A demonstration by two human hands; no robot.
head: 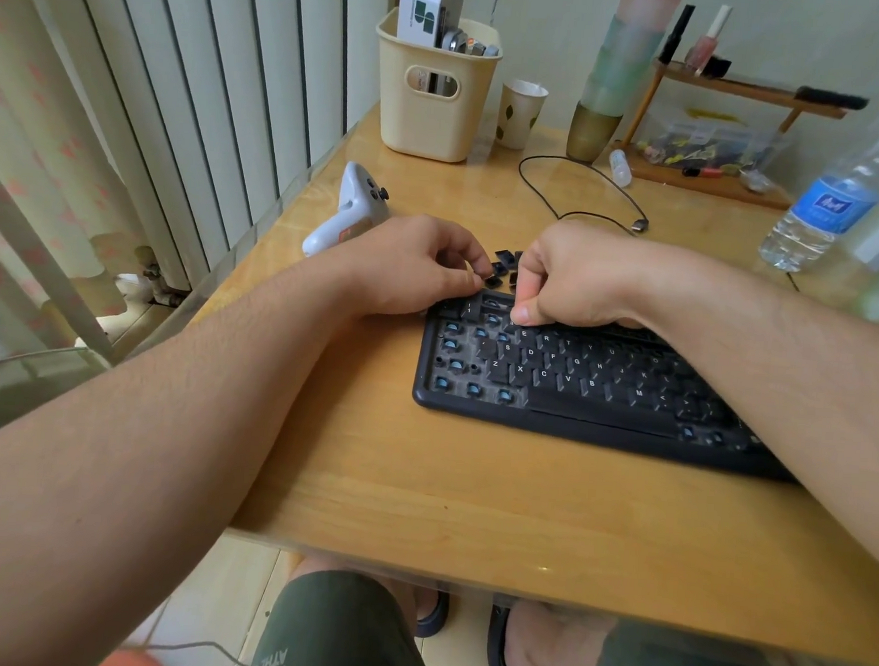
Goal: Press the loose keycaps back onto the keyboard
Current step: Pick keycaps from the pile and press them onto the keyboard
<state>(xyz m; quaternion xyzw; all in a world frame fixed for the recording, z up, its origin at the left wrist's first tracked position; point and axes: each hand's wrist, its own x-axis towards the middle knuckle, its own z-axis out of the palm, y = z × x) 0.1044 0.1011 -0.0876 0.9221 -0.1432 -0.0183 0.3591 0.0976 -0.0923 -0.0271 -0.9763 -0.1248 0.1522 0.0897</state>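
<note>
Here, around the middle of the frame, a black plastic keyboard [578, 387] lies slanted on a glossy, honey-coloured wooden table [418, 486]. Its left-hand columns are stripped of caps, showing small blue-topped switch stems, while the lettered keys further right are in place. Just above the keyboard's top left corner a few loose keycaps [503, 264] lie on the table: small, black, squarish, some tipped over.

The left hand [411, 264] hovers at that corner with fingers curled, fingertips close to a keycap [493, 280]; I cannot tell whether it actually pinches it. The right hand [574, 279] is bent over the top row, thumb and forefinger drawn together and pressing down at an open slot; what lies under the fingertips is hidden.

The right forearm crosses the keyboard's right half and covers much of it. To the left of centre lies a white controller [347, 208], smooth and rounded. In the upper middle stands a cream plastic bin [434, 90] with a handle cut-out, beside it a paper cup [520, 114]. A thin black cable [580, 192] loops behind the hands. At the right edge a clear water bottle [837, 192] with a blue label stands blurred.
</note>
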